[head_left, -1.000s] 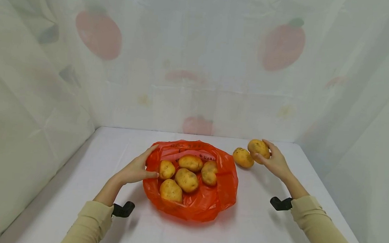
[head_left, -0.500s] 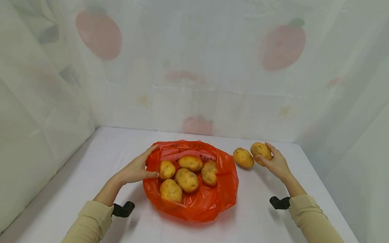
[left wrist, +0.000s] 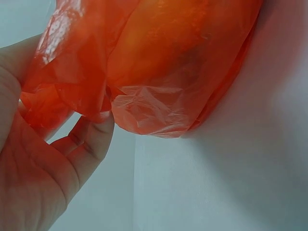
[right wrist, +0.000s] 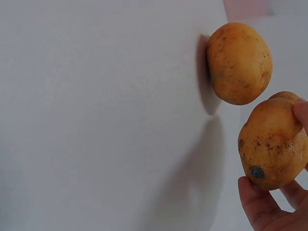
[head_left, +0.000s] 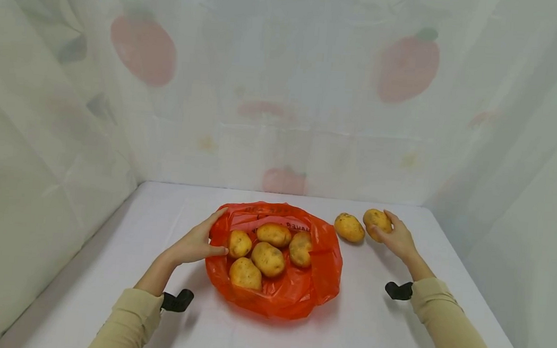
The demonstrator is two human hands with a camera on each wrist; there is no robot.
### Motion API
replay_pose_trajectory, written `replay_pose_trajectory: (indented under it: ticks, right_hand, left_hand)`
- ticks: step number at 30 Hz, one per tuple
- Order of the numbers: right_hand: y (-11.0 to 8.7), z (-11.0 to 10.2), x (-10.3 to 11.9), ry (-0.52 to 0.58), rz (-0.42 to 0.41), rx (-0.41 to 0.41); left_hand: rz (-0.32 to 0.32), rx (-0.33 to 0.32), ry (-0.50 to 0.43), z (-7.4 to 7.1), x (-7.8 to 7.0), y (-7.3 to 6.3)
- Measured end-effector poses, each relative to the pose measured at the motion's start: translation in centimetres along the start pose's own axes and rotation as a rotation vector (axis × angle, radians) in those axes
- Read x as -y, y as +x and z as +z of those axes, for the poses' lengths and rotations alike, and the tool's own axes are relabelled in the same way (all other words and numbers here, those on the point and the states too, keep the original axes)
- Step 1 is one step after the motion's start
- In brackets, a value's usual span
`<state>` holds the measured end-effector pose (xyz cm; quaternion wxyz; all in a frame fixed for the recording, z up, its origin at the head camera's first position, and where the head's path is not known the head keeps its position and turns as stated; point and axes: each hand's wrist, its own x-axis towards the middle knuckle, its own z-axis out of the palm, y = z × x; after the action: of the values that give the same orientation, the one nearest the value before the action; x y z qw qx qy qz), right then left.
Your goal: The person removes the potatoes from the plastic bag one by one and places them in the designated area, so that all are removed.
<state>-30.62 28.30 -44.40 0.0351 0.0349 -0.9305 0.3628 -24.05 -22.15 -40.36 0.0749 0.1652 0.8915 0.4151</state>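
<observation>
Seven potatoes [head_left: 268, 259] and one red bag [head_left: 326, 267]

Five of the potatoes lie inside the red bag, whose mouth gapes upward; the bag sits around the middle of the table [head_left: 268, 343]. One loose potato [head_left: 349, 228] rests on the table just right of it. The seventh, the held potato [head_left: 375, 221], is in the right hand [head_left: 400, 241], thumb and fingers parted by its width and curled round its sides. The left hand [head_left: 196, 243] holds the bag's left rim, thumb and fingers bent about the plastic.

Compared with a second ago, the held potato has shifted rightward and lower in the head view, farther from the loose potato. The left hand and the five bagged potatoes look unchanged.
</observation>
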Motion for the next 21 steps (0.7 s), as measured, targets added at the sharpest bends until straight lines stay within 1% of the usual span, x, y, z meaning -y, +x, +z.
replay_pose_trajectory:
  ticks: [10,17,21]
  right_hand:
    - [0.4,0.9,-0.7,-0.022,0.025,-0.026]
    - [0.7,1.3,-1.0,-0.029,0.034,-0.033]
    - [0.8,1.4,-1.1,-0.052,0.036,-0.028]
  left_hand:
    - [-0.014,0.003,-0.004,-0.2,-0.1,-0.1]
    - [-0.008,0.002,0.002,-0.2,-0.1,0.0]
    - [-0.002,0.002,0.009,-0.1,-0.1,0.1]
